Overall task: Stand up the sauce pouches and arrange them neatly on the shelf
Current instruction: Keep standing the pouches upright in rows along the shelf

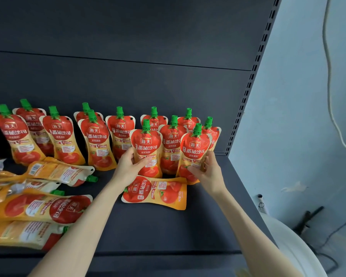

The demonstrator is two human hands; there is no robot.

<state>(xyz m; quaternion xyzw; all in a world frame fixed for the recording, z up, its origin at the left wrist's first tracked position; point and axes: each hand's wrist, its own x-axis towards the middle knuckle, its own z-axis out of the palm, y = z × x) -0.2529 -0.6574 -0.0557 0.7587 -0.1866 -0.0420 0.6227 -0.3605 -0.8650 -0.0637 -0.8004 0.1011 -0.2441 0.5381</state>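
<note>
Sauce pouches of red-and-orange foil with green screw caps (62, 136) stand in loose rows along the back of the dark grey metal shelf (168, 232). The left grip (128, 166) is wrapped round the lower half of one upright front pouch (147, 144). The right grip (210, 168) is curled round the edge of the right-end pouch (194, 150), which is also upright. Both pouches look as if they are being settled on their bases in the front row. A flat pouch (154, 191) lies just in front of them, and a heap of fallen pouches (38, 206) lies at the left. The next move probably calls for letting go once both pouches balance, then lifting the flat one and squaring it beside its neighbours.
</note>
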